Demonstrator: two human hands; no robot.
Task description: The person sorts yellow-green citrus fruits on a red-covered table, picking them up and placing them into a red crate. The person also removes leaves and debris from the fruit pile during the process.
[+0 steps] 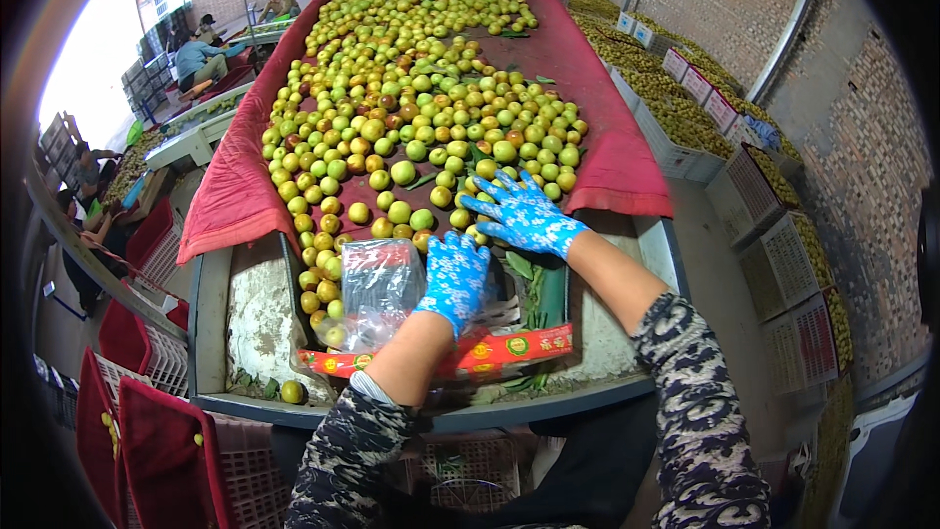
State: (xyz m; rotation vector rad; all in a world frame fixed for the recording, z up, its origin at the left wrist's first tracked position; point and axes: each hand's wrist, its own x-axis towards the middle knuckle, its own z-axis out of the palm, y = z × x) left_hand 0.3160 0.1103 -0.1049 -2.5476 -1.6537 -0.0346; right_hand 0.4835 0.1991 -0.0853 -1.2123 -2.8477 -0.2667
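Many green and reddish jujube fruits [433, 103] lie spread over a sloping table lined with red cloth [543, 51]. My left hand [455, 275], in a blue flowered glove, rests at the lower edge of the fruit, beside a clear plastic bag with dark contents [378, 275]; whether its fingers hold a fruit is hidden. My right hand [525, 214], gloved alike, lies palm down with fingers spread over fruits at the right. Below both hands, a red printed plastic strip [507, 345] crosses the chute. Green leaves [520, 264] lie by my right wrist.
The table's metal rim [514, 411] curves in front of me. Plastic crates with red liners [169, 448] stand lower left. Fruit-filled crates [675, 136] line the right side by a brick wall. Co-workers [202, 59] sit at another sorting line at the left.
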